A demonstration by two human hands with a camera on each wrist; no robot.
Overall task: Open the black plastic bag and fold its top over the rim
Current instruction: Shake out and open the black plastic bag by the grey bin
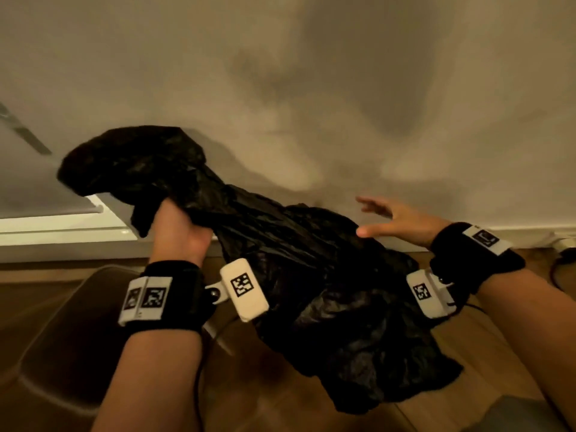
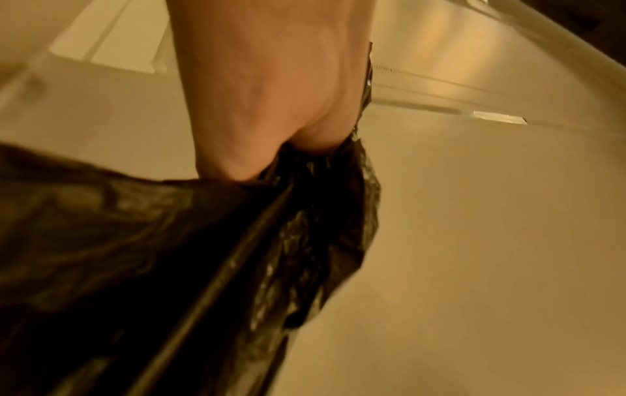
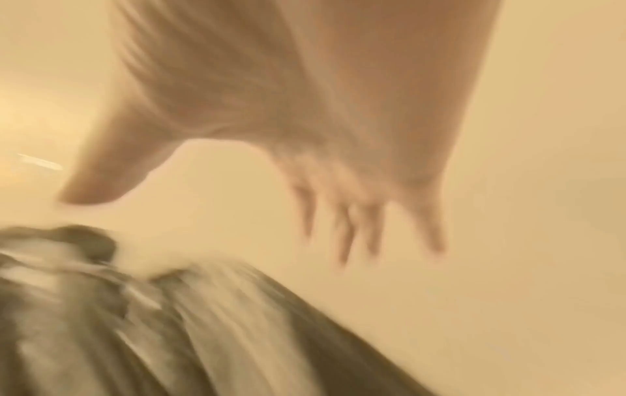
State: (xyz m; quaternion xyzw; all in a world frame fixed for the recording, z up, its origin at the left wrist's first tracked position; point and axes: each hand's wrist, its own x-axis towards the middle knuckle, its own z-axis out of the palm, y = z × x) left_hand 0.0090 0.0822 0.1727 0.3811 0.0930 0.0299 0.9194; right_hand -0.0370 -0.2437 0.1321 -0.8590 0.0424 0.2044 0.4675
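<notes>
A crumpled black plastic bag (image 1: 311, 275) hangs in the air in front of a pale wall. My left hand (image 1: 177, 226) grips it near its upper left end, with a bunch of plastic sticking out above the fist; in the left wrist view the bag (image 2: 237, 268) streams down from that hand (image 2: 271, 107). My right hand (image 1: 396, 219) is open with fingers spread, just above the bag's right side and apart from it. The right wrist view is blurred: the spread hand (image 3: 305, 134) hovers over the bag (image 3: 169, 335). No rim or bin shows.
A dark brown rounded seat or lid (image 1: 62, 338) lies at lower left on the wooden floor (image 1: 280, 400). A white skirting ledge (image 1: 62, 232) runs along the wall at left. A cable (image 1: 561, 269) lies at far right.
</notes>
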